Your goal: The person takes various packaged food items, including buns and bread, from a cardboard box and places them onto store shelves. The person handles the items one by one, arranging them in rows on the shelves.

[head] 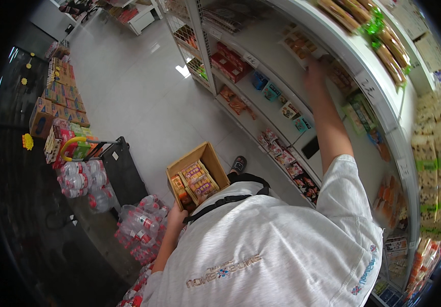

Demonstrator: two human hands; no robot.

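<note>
My left hand (pixel 177 215) grips the lower left corner of an open cardboard box (pixel 215 163), held against my waist. Inside the box lie several packs of round pastries in clear wrap (pixel 199 178) and an orange pack (pixel 179 187) at the side. My right hand (pixel 315 71) reaches into a white shelf at the upper right, blurred. It is beside a tray of round pastries (pixel 300 44); whether its fingers touch the tray cannot be told. Darker packaged pastries (pixel 341 76) lie on the other side of the hand.
A black phone (pixel 311 148) lies on a lower shelf edge, near small snack packs (pixel 290 110). Wrapped bread (pixel 435 161) fills the shelf at far right. Shrink-wrapped bottles (pixel 140 226), a black hand truck (pixel 122 172) and stacked cartons (pixel 63 103) stand on the left. My sandalled foot (pixel 239 164) shows below.
</note>
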